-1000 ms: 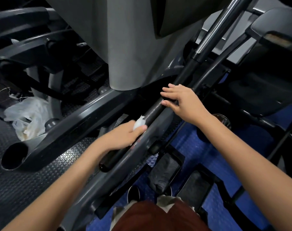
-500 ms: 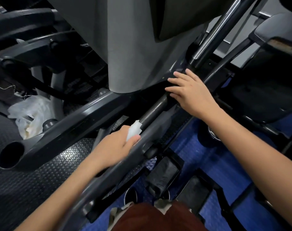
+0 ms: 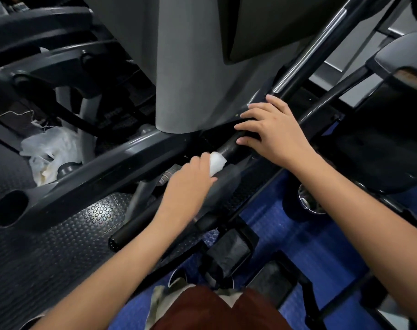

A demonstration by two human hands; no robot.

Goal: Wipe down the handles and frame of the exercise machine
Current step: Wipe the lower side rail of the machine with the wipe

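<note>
Though gripped, wipe beyond left hand knuckles.

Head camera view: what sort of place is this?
Most likely a gym. An exercise machine with a dark handle bar stands on studded rubber flooring, and the left hand wipes the bar with a white wipe.

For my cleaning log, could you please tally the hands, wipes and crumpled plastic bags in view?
Hands: 2, left hand gripping the wipe, right hand resting on the black handle bar
White wipe: 1
Crumpled plastic bag: 1
Total: 4
</note>
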